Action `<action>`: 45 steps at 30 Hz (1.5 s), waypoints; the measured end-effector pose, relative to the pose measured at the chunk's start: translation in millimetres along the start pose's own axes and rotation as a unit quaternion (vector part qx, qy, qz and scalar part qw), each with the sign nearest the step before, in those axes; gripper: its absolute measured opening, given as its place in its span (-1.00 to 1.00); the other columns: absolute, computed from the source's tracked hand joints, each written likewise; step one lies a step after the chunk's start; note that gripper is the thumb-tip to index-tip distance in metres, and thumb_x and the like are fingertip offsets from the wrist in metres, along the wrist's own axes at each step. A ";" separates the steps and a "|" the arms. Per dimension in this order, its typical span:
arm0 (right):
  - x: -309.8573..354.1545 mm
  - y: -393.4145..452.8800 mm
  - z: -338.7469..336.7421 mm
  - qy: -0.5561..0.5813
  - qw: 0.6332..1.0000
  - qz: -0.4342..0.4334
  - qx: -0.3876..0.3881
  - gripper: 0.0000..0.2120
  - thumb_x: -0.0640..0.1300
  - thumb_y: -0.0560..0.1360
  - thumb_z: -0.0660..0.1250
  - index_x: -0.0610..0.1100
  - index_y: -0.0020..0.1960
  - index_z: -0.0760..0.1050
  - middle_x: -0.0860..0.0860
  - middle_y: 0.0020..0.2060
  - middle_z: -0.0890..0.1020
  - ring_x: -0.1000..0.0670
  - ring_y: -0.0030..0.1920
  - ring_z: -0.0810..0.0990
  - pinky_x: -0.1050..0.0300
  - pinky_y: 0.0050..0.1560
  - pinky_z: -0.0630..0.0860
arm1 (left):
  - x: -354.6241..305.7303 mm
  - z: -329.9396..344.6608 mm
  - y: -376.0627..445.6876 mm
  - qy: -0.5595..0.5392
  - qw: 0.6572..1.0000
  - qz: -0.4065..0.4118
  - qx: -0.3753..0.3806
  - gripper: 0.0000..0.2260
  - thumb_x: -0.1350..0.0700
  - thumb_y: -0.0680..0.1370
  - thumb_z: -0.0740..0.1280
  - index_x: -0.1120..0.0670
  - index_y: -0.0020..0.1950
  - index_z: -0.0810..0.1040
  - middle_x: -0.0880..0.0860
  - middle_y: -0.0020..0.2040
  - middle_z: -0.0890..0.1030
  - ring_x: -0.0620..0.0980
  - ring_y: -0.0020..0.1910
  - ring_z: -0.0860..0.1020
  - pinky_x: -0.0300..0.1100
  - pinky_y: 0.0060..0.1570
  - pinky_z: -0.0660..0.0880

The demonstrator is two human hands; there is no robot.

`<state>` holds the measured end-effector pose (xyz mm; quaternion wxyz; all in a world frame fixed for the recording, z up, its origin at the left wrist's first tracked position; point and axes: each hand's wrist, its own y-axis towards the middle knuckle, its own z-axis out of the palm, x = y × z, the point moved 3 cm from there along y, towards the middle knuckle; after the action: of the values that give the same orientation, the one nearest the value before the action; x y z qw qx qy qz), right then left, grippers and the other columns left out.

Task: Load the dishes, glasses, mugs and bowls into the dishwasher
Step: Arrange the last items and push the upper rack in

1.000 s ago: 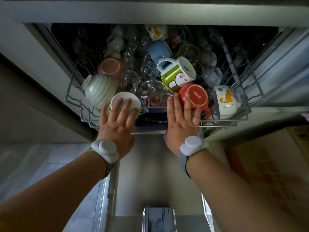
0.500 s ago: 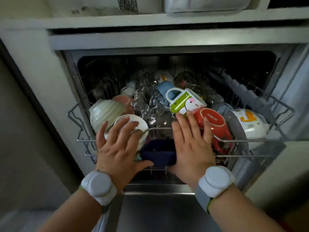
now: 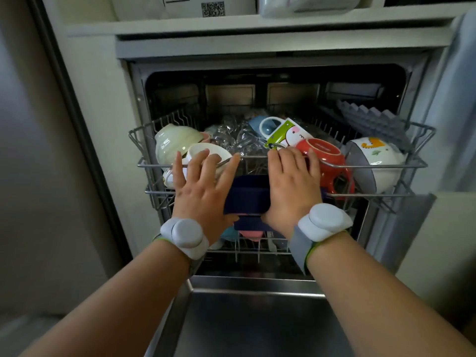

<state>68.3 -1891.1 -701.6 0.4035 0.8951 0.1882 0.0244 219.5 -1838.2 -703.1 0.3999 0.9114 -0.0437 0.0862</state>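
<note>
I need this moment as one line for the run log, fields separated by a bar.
phase: pushing rack | left hand: open, on upper wire rack front | right hand: open, beside red ceramic mug | rack: full | door: open

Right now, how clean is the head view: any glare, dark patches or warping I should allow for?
Head view: wide-angle warp bends the cabinet edges; the dishwasher's back wall is dark; the clear glasses blur into a glinting mass; the open door shows a dull sheen; both hands, left hand and right hand, are sharp and evenly lit.
</note>
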 end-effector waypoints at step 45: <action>-24.3 108.1 113.8 0.002 1.000 0.010 0.014 -0.25 -0.02 0.36 0.42 -0.13 0.45 0.18 -0.06 0.30 0.34 -0.13 0.40 0.23 -0.19 0.50 -0.08 | 46.1 126.3 109.1 0.016 0.997 0.065 0.040 -0.30 -0.37 0.26 0.43 -0.14 0.34 0.42 0.16 0.52 0.01 0.24 0.52 -0.11 0.28 0.38 -0.33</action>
<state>102.3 -2046.3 -696.5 0.3902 0.9024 0.1806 0.0277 264.0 -2005.4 -699.5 0.3575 0.9203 -0.0931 0.1286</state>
